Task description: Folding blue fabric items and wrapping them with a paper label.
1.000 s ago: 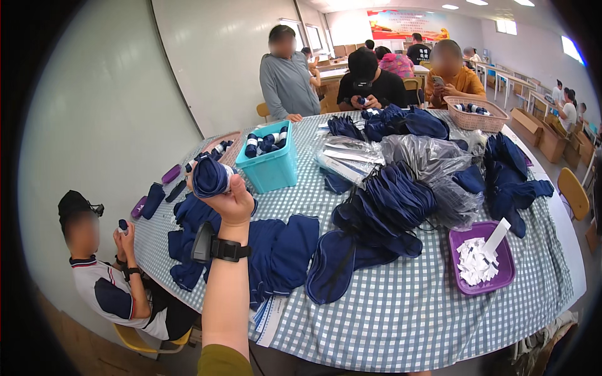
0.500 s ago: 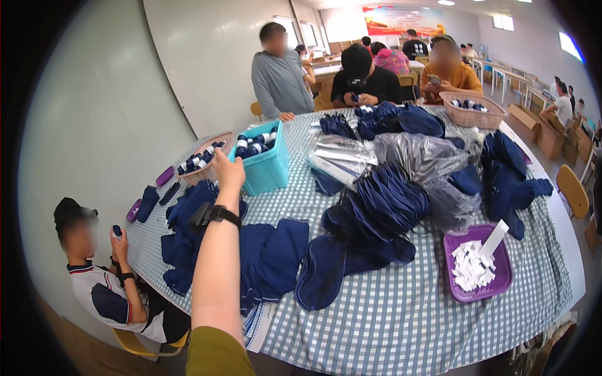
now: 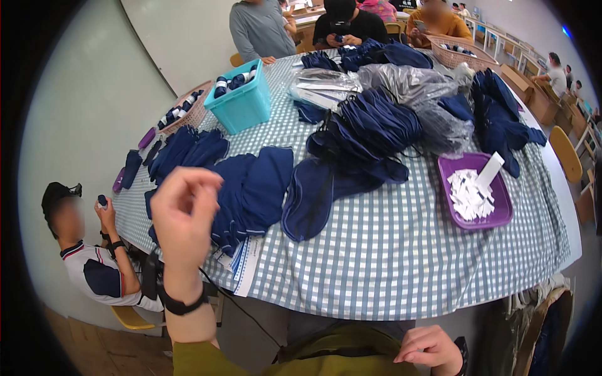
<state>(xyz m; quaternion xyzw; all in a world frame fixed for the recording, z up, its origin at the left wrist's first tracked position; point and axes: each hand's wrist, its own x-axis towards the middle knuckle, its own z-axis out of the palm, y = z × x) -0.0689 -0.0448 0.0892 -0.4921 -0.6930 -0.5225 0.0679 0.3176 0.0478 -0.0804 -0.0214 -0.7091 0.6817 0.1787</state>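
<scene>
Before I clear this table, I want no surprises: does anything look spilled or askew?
Nothing looks spilled. Slightly askew: a long white strip slants past the rim of the square purple plastic tray, and flat white-and-blue sheets jut untidily from under the navy fabric pieces near the edge of the checked tablecloth.

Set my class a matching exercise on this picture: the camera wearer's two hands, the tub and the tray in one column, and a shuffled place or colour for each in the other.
Column one
1. Left hand
2. Right hand
3. Tub
4. Tray

Column two
A. Purple, holding white slips
B. Seen against navy fabric
C. Near the picture's lower edge
D. Turquoise, holding navy rolls

Right pairs: 1-B, 2-C, 3-D, 4-A
</scene>
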